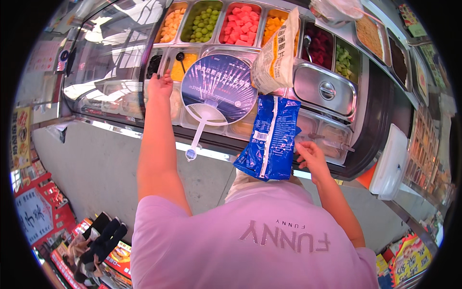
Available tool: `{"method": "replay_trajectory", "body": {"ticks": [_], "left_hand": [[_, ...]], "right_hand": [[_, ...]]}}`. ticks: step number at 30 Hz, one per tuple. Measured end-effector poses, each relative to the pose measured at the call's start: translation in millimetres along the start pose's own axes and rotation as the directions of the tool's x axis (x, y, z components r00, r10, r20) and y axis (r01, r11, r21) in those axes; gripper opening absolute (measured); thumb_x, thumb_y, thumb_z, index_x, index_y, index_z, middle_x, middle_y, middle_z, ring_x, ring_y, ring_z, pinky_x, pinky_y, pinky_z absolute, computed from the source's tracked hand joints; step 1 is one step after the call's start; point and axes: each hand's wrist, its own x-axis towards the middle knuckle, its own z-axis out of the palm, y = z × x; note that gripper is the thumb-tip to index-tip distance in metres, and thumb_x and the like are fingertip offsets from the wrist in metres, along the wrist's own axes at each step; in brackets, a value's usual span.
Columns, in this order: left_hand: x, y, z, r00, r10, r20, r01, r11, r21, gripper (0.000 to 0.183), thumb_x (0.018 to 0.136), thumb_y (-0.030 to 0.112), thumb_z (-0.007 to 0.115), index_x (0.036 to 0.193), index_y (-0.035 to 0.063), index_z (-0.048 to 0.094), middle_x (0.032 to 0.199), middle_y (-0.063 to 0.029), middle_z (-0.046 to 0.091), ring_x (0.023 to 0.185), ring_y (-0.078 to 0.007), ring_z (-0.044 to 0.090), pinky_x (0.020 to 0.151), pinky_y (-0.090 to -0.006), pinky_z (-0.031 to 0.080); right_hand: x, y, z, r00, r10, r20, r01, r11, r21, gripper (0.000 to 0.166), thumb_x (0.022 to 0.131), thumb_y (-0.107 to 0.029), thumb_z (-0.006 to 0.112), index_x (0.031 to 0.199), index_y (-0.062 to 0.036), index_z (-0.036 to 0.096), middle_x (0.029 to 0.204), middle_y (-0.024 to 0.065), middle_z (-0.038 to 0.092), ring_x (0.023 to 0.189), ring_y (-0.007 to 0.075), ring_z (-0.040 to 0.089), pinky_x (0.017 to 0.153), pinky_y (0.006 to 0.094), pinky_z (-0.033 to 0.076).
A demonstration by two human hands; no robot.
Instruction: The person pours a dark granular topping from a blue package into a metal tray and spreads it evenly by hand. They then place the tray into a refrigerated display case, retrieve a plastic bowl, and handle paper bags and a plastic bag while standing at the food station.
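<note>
At the left, my left hand reaches over the black topping pan, fingers apart, beside the yellow topping with a black spoon in it. My right hand has its thumb and fingertips at the right edge of a blue plastic package; whether they pinch it is unclear. This package overhangs the counter's near edge. Between my hands lies a round plastic hand fan on the pans, its white handle towards me. A printed beige bag stands behind the blue package.
Metal pans of green grapes, pink fruit cubes and dark red pieces line the back. A steel lid covers one pan. A curved glass guard rises at left. A white box is at right.
</note>
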Motion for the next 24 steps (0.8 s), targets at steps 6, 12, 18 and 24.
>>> {"method": "replay_trajectory", "body": {"ticks": [6,12,18,24], "left_hand": [[-154,-97,-40,0.879,0.115,0.462,-0.424,0.628,0.652,0.022,0.096,0.025,0.057,0.096,0.0033,0.052,0.075,-0.007,0.061,0.055,-0.0068,0.051,0.044,-0.0191,0.038],[-224,-179,-99,0.86,-0.265,0.435,-0.401,0.176,0.899,0.062,0.088,0.043,0.066,0.121,-0.0078,0.051,0.1,-0.0161,0.066,0.091,-0.0188,0.064,0.081,-0.0311,0.05],[-242,-201,-75,0.783,-0.559,0.272,-0.066,0.36,0.931,0.048,0.083,0.02,0.073,0.12,-0.0053,0.055,0.104,-0.0141,0.067,0.09,-0.0222,0.066,0.079,-0.035,0.053],[-277,-209,-59,0.668,-0.71,0.221,0.186,0.447,0.875,0.041,0.081,0.004,0.069,0.119,-0.0016,0.056,0.107,-0.0146,0.066,0.091,-0.0269,0.067,0.083,-0.0407,0.054]], "right_hand": [[21,4,34,0.999,0.004,-0.033,-0.007,0.996,-0.094,0.034,0.086,-0.036,0.07,0.096,-0.0038,0.062,0.08,0.0017,0.061,0.069,0.0105,0.054,0.059,0.0238,0.042],[-3,12,51,0.994,-0.096,0.059,0.073,0.948,0.309,0.012,0.088,-0.013,0.068,0.089,-0.0018,0.063,0.08,0.0042,0.064,0.07,0.0095,0.058,0.062,0.0237,0.046],[1,68,47,0.995,-0.034,0.095,0.027,0.997,0.079,0.027,0.084,-0.025,0.073,0.093,0.001,0.069,0.082,0.0063,0.067,0.072,0.0123,0.062,0.066,0.0257,0.05],[-23,67,2,0.937,-0.207,-0.282,0.199,0.978,-0.059,0.065,0.078,-0.035,0.078,0.125,0.0007,0.051,0.111,0.0131,0.059,0.095,0.0191,0.062,0.074,0.03,0.052]]}}
